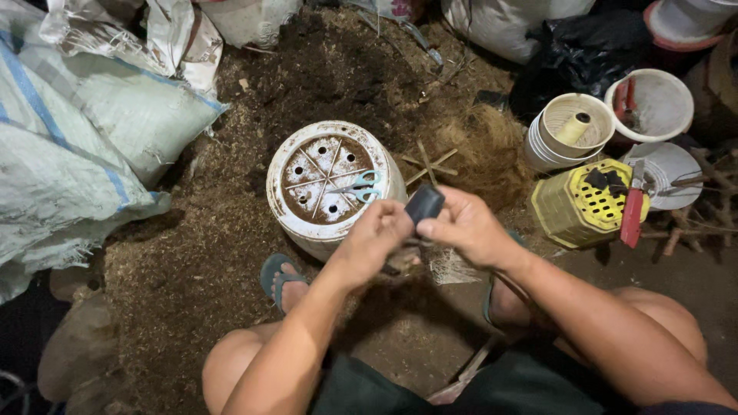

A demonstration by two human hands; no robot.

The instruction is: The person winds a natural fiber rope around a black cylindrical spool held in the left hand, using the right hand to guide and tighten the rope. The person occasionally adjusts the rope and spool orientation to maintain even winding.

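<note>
An upturned white pot (327,180) is seen at centre, with blue scissors (360,187) laid on its base. Woven sacks (92,131) are piled at the left. A coir clump (480,150) and crossed sticks (430,163) lie just right of the pot. Further right, a yellow basket (580,207), red pruners (633,211) and stacked white pots (569,134) are seen. Soil (330,69) is heaped at the far side.
</note>
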